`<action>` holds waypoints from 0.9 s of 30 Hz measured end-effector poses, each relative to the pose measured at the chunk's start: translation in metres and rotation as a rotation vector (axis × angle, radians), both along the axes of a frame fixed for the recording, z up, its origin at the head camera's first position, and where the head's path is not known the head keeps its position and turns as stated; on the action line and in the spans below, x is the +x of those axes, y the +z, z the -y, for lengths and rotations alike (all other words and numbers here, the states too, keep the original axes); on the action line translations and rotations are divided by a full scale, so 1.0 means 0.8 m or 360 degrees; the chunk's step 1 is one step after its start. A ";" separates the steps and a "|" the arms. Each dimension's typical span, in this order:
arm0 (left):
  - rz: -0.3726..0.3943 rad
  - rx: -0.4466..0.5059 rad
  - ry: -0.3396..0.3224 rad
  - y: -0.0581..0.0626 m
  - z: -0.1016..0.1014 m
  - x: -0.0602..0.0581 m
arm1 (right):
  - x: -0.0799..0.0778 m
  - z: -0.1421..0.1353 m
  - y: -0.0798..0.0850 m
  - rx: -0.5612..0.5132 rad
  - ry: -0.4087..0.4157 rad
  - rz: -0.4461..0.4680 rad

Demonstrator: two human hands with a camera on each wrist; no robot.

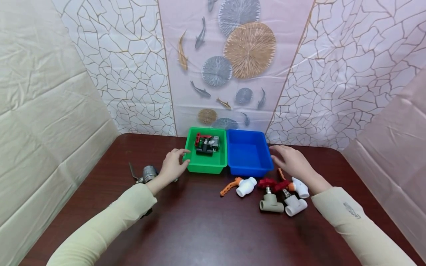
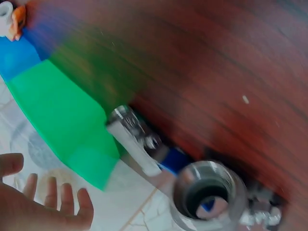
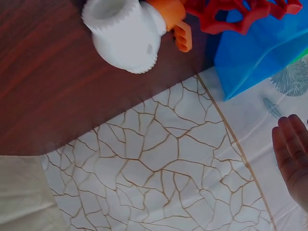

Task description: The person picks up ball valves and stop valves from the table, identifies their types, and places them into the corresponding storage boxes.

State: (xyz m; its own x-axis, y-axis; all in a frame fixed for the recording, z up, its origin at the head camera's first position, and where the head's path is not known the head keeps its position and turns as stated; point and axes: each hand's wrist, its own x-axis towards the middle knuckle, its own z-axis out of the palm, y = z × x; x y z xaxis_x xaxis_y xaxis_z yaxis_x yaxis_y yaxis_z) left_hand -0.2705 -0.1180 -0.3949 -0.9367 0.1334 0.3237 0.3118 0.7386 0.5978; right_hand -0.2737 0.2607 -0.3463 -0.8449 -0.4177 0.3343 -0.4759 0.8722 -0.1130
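My left hand (image 1: 173, 163) is at the left side of a green bin (image 1: 207, 169), thumb and fingers parted and holding nothing. Inside that bin lie a red-handled valve (image 1: 203, 136), a black fitting and a grey metal fitting, partly overlapping. At the right side of a blue bin (image 1: 250, 171), my right hand (image 1: 293, 160) has loosely bent fingers by the rim and grips nothing. Whether either hand touches its bin, I cannot tell. In the left wrist view the left fingers (image 2: 66, 198) are spread; the right wrist view shows straight right fingers (image 3: 290, 137).
A white ball valve with an orange handle (image 1: 246, 187) lies before the blue bin. Right of it are a beige red-handled valve (image 1: 271, 204), a whitish one (image 1: 295, 205) and another orange-handled valve (image 1: 300, 187). Metal valves (image 1: 149, 173) stand partly hidden by the left forearm.
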 end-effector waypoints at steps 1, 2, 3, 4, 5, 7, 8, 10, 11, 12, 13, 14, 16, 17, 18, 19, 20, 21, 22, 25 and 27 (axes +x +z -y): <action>-0.0013 -0.0004 -0.0010 -0.001 -0.004 0.001 | 0.002 -0.003 -0.002 -0.0010 -0.0009 0.0001; -0.0023 -0.0007 -0.0023 -0.002 -0.008 0.002 | 0.004 -0.005 -0.003 -0.0020 -0.0017 0.0004; -0.0034 -0.0008 -0.0034 -0.003 -0.013 0.003 | 0.006 -0.008 -0.005 -0.0026 -0.0024 0.0011; -0.0046 -0.0010 -0.0046 -0.004 -0.017 0.003 | 0.009 -0.011 -0.006 -0.0034 -0.0027 0.0018; -0.0056 -0.0009 -0.0064 -0.005 -0.021 0.004 | 0.011 -0.014 -0.007 -0.0039 -0.0027 0.0023; -0.0088 -0.0010 -0.0118 -0.007 -0.030 0.006 | 0.015 -0.019 -0.010 -0.0040 -0.0033 0.0032; -0.0102 -0.0015 -0.0151 -0.007 -0.034 0.007 | 0.017 -0.021 -0.011 -0.0042 -0.0035 0.0037; -0.0128 -0.0029 -0.0228 -0.008 -0.042 0.010 | 0.021 -0.026 -0.013 -0.0054 -0.0038 0.0043; -0.0132 -0.0044 -0.0266 -0.008 -0.047 0.012 | 0.022 -0.029 -0.015 -0.0060 -0.0041 0.0046; -0.0141 -0.0062 -0.0307 -0.008 -0.051 0.014 | 0.024 -0.031 -0.016 -0.0065 -0.0045 0.0049; -0.0138 -0.0075 -0.0350 -0.008 -0.056 0.015 | 0.026 -0.034 -0.017 -0.0068 -0.0049 0.0051; -0.0139 -0.0097 -0.0390 -0.008 -0.061 0.017 | 0.027 -0.036 -0.018 -0.0073 -0.0052 0.0053; -0.0130 -0.0129 -0.0471 -0.008 -0.070 0.020 | 0.031 -0.041 -0.020 -0.0078 -0.0058 0.0061; -0.0123 -0.0140 -0.0515 -0.008 -0.075 0.021 | 0.032 -0.044 -0.020 -0.0080 -0.0060 0.0057; -0.0116 -0.0151 -0.0557 -0.008 -0.080 0.022 | 0.034 -0.047 -0.021 -0.0083 -0.0064 0.0053; -0.0112 -0.0160 -0.0598 -0.008 -0.085 0.023 | 0.035 -0.050 -0.022 -0.0088 -0.0069 0.0049; -0.0110 -0.0173 -0.0633 -0.008 -0.090 0.024 | 0.036 -0.053 -0.022 -0.0095 -0.0072 0.0037; -0.0109 -0.0177 -0.0670 -0.008 -0.095 0.025 | 0.037 -0.056 -0.023 -0.0101 -0.0074 0.0021; -0.0106 -0.0191 -0.0701 -0.008 -0.099 0.026 | 0.038 -0.059 -0.023 -0.0109 -0.0080 0.0011; -0.0134 -0.0240 -0.0789 -0.006 -0.113 0.028 | 0.039 -0.068 -0.023 -0.0128 -0.0097 -0.0018; -0.0165 -0.0277 -0.0854 -0.005 -0.123 0.030 | 0.040 -0.074 -0.024 -0.0135 -0.0102 -0.0029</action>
